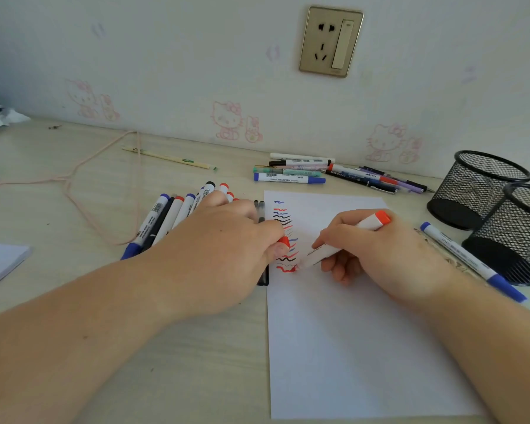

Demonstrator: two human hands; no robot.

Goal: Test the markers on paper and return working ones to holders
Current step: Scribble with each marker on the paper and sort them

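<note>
The right hand (389, 249) gripped a white red-ended marker (343, 240), tip on the white paper sheet (364, 347) beside wavy test lines. The left hand (224, 240) pinched its red cap (283, 241) on the pale bench (74, 185).

Red marker (343, 240): smooth white plastic barrel, slight sheen, in the right grip (377, 249).
Red cap (283, 241): glossy plastic, pinched in the left grip (224, 240).
Paper (349, 347): matt white sheet, smooth, under both grips.
Bench (74, 185): pale wood-grain laminate, low sheen.
Holders (484, 191): black wire mesh metal, matt, right of the right grip.
Marker pile (172, 215): same smooth plastic, behind the left grip.
Socket plate (331, 41): brushed gold finish, satin.
</note>
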